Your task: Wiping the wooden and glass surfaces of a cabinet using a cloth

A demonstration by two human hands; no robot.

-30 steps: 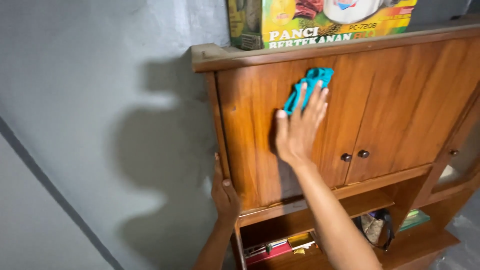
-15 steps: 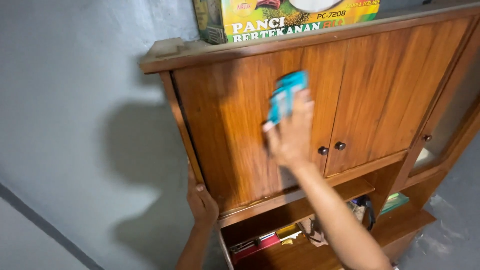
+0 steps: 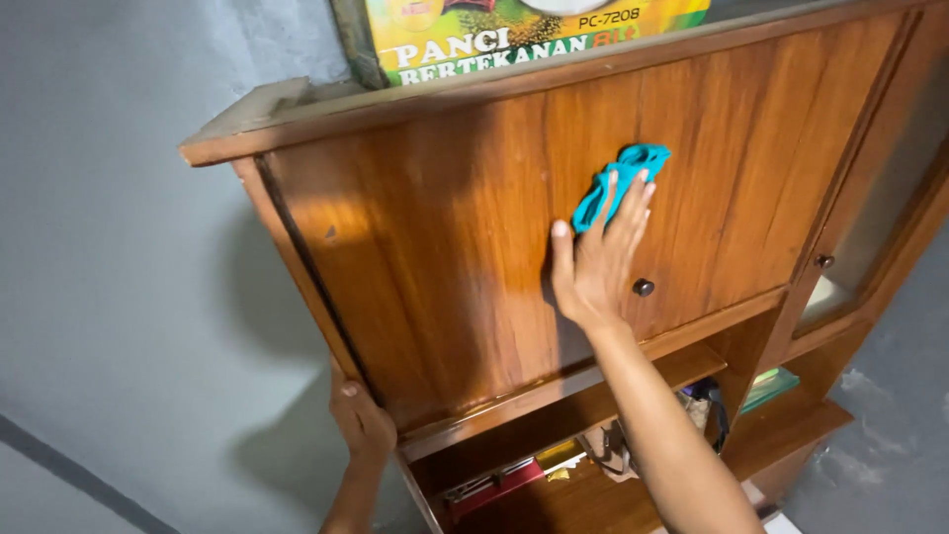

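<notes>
My right hand (image 3: 596, 256) lies flat against the front of a brown wooden cabinet door (image 3: 435, 247), fingers spread, pressing a teal cloth (image 3: 618, 181) onto the wood. The cloth is bunched under my fingertips, near the seam between the two doors. Just right of my wrist sits a small dark door knob (image 3: 644, 288). Lower left, my left hand (image 3: 361, 418) grips the cabinet's left side edge, below the door.
A colourful printed cardboard box (image 3: 514, 35) stands on the cabinet top. Open shelves (image 3: 554, 435) under the doors hold books, papers and a dark bag. A second cabinet section with a knob (image 3: 823, 261) is at right. A grey wall (image 3: 109, 247) fills the left.
My right hand slid the cloth right and slightly up across the door. The view shifted, so the cabinet now sits further left and more tilted. My left hand keeps its grip on the side.
</notes>
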